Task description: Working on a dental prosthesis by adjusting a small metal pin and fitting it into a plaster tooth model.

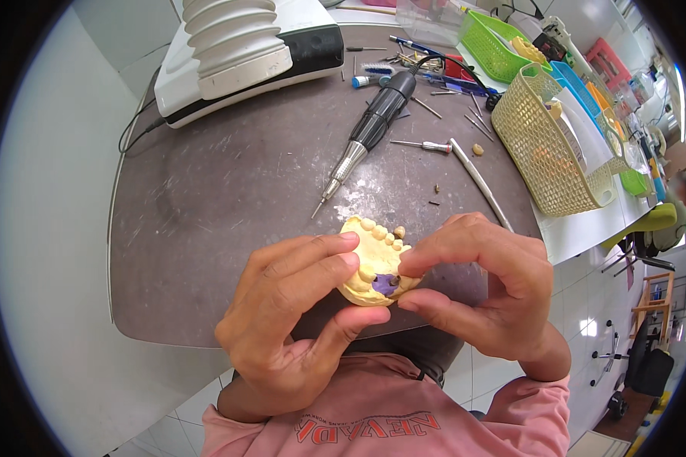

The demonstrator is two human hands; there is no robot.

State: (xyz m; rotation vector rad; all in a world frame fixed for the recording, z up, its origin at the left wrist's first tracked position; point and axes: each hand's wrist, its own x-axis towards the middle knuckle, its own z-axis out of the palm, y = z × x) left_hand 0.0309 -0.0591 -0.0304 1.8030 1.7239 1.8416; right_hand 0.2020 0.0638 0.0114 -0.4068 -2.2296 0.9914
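Observation:
A yellow plaster dental model (373, 245) with a row of teeth is held up near the table's front edge. One part of it is purple (385, 284), with a dark metallic spot beside it. My left hand (286, 301) grips the model's left side, thumb below and fingers above. The fingertips and thumb of my right hand (488, 282) close on its right edge by the purple part; whether a small piece sits between them is hidden. A brownish tooth-shaped piece (399, 231) shows at the model's far edge.
A rotary handpiece (370, 122) lies beyond the model, its thin tip toward me. A screwdriver (434, 146), a pale rod (480, 183) and several burs lie to its right. A cream basket (549, 145) stands at the right; a white machine with a ribbed hose (236, 38) is at the far left.

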